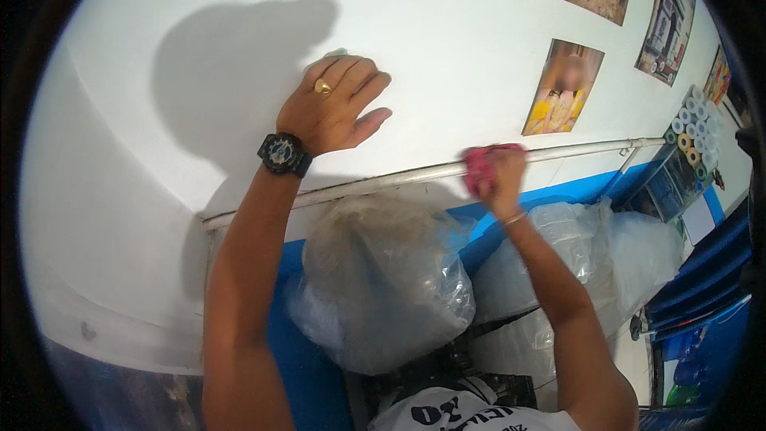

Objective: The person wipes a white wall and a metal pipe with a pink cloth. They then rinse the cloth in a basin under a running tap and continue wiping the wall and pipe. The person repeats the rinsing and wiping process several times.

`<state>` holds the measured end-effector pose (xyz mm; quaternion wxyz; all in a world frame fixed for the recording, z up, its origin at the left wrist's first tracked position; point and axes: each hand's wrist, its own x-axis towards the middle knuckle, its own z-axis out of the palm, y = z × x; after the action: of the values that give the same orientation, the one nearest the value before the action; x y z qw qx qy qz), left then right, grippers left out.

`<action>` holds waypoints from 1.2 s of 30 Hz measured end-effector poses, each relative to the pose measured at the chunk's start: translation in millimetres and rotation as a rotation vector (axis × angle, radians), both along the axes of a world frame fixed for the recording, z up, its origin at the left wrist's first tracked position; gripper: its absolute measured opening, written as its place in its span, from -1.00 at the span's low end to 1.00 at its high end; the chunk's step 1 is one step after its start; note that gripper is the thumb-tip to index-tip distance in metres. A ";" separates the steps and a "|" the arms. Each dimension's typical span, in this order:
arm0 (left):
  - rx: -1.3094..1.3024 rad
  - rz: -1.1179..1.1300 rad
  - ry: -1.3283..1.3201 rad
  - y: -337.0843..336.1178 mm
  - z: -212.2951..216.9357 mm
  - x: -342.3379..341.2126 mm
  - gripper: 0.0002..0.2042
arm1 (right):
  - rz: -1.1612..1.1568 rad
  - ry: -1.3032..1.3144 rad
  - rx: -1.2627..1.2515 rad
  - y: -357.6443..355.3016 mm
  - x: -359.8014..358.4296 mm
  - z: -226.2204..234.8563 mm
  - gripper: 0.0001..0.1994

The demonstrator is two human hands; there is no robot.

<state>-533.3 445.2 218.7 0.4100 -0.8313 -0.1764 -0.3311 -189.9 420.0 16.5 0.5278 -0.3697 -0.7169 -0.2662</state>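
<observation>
My right hand [505,178] is closed around a crumpled dark pink cloth [481,169]. It presses the cloth against a white pipe [415,175] that runs along the wall; cloth and fingers are slightly blurred. Higher up and to the left, my left hand [333,108] leans on the white wall [447,24], its thumb apart from the bent fingers. A small pale green bit [338,53] shows just beyond those fingertips, mostly hidden, and I cannot tell what it is. On that arm are a gold ring and a black wristwatch [282,153].
Large, filled clear plastic bags [383,287] stand below the pipe, between my arms and to the right [638,247]. Printed photos [563,88] hang on the wall at the upper right. Beyond them rolls [692,132] are stacked on a glass-fronted case [666,183]. A blue curtain [706,271] hangs far right.
</observation>
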 end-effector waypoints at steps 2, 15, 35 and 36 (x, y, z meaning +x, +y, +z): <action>0.006 0.000 0.006 -1.9 3.0 0.5 -0.60 | -0.064 -0.117 -0.313 -6.2 -78.1 -6.1 -0.56; 0.015 0.084 0.003 -12.4 7.5 2.9 -0.67 | -0.002 -0.273 -0.236 -30.7 71.1 -3.6 -0.36; -0.013 0.026 -0.001 -8.8 5.6 1.3 -0.65 | 0.058 -0.471 -0.153 -6.5 12.4 24.5 -0.45; 0.003 0.030 -0.005 -8.0 5.7 1.2 -0.65 | 0.059 -0.459 -0.143 -5.5 16.4 27.0 -0.45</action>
<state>-532.1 437.1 224.3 0.4160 -0.8271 -0.1895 -0.3270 -173.5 414.5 43.4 0.3308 -0.3149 -0.8456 -0.2763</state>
